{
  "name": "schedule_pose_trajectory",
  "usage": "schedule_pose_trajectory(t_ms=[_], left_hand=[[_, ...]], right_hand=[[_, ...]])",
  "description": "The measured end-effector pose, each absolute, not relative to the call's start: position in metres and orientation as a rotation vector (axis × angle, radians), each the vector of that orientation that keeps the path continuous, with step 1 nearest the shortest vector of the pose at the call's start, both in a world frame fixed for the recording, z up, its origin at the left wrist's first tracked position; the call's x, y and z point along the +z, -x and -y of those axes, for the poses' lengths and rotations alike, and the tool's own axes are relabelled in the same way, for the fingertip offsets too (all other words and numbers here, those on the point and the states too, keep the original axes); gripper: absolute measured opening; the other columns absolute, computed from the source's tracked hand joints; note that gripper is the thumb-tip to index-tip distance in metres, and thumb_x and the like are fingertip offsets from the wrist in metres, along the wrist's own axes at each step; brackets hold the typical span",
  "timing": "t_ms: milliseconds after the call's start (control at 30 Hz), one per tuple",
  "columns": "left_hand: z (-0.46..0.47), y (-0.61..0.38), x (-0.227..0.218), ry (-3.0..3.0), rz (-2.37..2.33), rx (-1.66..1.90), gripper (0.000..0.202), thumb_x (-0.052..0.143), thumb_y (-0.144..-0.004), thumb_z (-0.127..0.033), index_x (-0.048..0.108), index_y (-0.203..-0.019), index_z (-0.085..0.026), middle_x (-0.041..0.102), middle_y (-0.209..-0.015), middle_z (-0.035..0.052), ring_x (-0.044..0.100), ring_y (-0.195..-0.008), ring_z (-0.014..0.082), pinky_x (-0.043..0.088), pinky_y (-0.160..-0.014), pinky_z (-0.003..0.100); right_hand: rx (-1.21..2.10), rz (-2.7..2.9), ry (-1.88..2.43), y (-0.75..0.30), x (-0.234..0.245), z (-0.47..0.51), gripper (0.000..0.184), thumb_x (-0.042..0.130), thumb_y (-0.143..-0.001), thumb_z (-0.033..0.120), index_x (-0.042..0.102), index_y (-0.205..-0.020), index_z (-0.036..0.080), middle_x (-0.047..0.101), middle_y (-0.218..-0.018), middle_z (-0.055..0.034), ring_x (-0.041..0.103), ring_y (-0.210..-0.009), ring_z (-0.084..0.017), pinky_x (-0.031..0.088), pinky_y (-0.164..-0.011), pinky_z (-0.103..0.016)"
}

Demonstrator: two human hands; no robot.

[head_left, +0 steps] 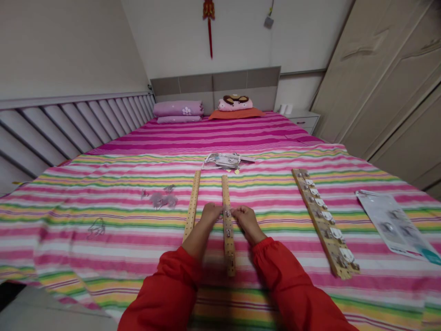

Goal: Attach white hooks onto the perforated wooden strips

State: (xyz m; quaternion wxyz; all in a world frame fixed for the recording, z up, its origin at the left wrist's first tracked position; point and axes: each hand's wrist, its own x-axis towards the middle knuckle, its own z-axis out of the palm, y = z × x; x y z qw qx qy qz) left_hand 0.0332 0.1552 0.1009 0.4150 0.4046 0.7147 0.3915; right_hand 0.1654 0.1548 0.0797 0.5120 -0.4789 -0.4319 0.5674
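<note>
A narrow wooden strip with rows of holes (pixel 228 248) lies lengthwise in front of me on the striped bedsheet. Small shiny metal fittings (pixel 228 233) sit along its near half. My left hand (pixel 211 214) is closed at the strip's left edge, fingertips pinched together. From the right side, my right hand (pixel 245 219) pinches too. Between the two sets of fingertips is another small metal fitting (pixel 227 213) on the strip; its exact shape is too small to make out. A second perforated wooden strip (pixel 193 197) lies left of my left forearm.
To the right lies a wooden strip carrying white-and-metal fittings (pixel 325 216), with a clear plastic package (pixel 392 225) beyond it. Loose clear discs (pixel 163 200) and a thin wire-like tangle (pixel 97 227) are on the left. A packet pile (pixel 223 160) lies farther back.
</note>
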Motion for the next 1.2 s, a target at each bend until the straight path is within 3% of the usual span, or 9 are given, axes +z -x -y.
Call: schedule_pose_trajectory(t_ms=[300, 533, 667, 767, 933, 1033, 1200], left_hand=[[-0.172, -0.028, 0.099, -1.038, -1.928, 0.941, 0.032, 0.072, -0.058, -0.023, 0.044, -0.044, -0.019, 0.038, -0.038, -0.0056, 0.043, -0.044, 0.0093, 0.025, -0.044, 0.023], [-0.167, -0.032, 0.097, -1.068, -2.000, 0.958, 0.033, 0.069, -0.065, -0.033, 0.047, -0.045, -0.018, 0.043, -0.042, -0.0030, 0.047, -0.049, 0.0118, 0.028, -0.047, 0.024], [-0.157, -0.036, 0.102, -1.091, -1.970, 0.988, 0.040, 0.059, -0.074, -0.044, 0.050, -0.045, -0.018, 0.046, -0.042, -0.0008, 0.045, -0.044, 0.0120, 0.029, -0.044, 0.024], [-0.144, -0.029, 0.112, -1.135, -1.932, 1.054, 0.034, 0.059, -0.072, -0.040, 0.054, -0.048, -0.017, 0.049, -0.043, -0.0013, 0.046, -0.044, 0.0117, 0.033, -0.045, 0.022], [-0.115, 0.023, 0.131, -1.146, -2.042, 1.339, 0.007, 0.059, -0.067, -0.024, 0.061, -0.067, -0.017, 0.060, -0.064, -0.0014, 0.055, -0.063, 0.0122, 0.042, -0.062, 0.021], [-0.105, 0.062, 0.134, -0.989, -2.227, 1.572, 0.016, 0.056, -0.070, -0.029, 0.060, -0.080, -0.017, 0.061, -0.076, 0.0018, 0.057, -0.071, 0.0154, 0.045, -0.070, 0.026], [-0.103, 0.092, 0.116, -0.822, -2.344, 1.653, 0.018, 0.059, -0.069, -0.030, 0.060, -0.079, -0.016, 0.060, -0.075, 0.0039, 0.057, -0.077, 0.0203, 0.045, -0.076, 0.032]], right_hand=[[1.339, 1.074, 1.152, -0.165, 0.075, -0.156, 0.020, 0.068, -0.052, 0.035, 0.055, -0.053, 0.019, 0.055, -0.049, 0.0036, 0.046, -0.050, -0.012, 0.035, -0.049, -0.025], [1.306, 1.111, 1.143, -0.166, 0.076, -0.152, 0.022, 0.070, -0.053, 0.037, 0.056, -0.052, 0.019, 0.051, -0.046, 0.0051, 0.044, -0.048, -0.011, 0.033, -0.048, -0.024], [1.312, 1.140, 1.116, -0.169, 0.080, -0.148, 0.031, 0.070, -0.057, 0.047, 0.055, -0.051, 0.020, 0.046, -0.040, 0.0062, 0.040, -0.043, -0.011, 0.028, -0.043, -0.025], [1.315, 1.155, 1.098, -0.172, 0.081, -0.146, 0.037, 0.069, -0.059, 0.053, 0.055, -0.051, 0.020, 0.042, -0.036, 0.0069, 0.037, -0.039, -0.011, 0.026, -0.041, -0.026], [1.318, 1.165, 1.084, -0.173, 0.078, -0.145, 0.040, 0.069, -0.059, 0.058, 0.055, -0.051, 0.021, 0.040, -0.035, 0.0071, 0.034, -0.036, -0.010, 0.024, -0.039, -0.026], [1.309, 1.167, 1.087, -0.172, 0.075, -0.146, 0.042, 0.069, -0.058, 0.060, 0.057, -0.053, 0.020, 0.043, -0.036, 0.0063, 0.035, -0.037, -0.010, 0.024, -0.038, -0.025], [1.277, 1.176, 1.101, -0.171, 0.072, -0.147, 0.044, 0.069, -0.057, 0.062, 0.056, -0.052, 0.021, 0.043, -0.038, 0.0061, 0.035, -0.037, -0.010, 0.023, -0.038, -0.025]])
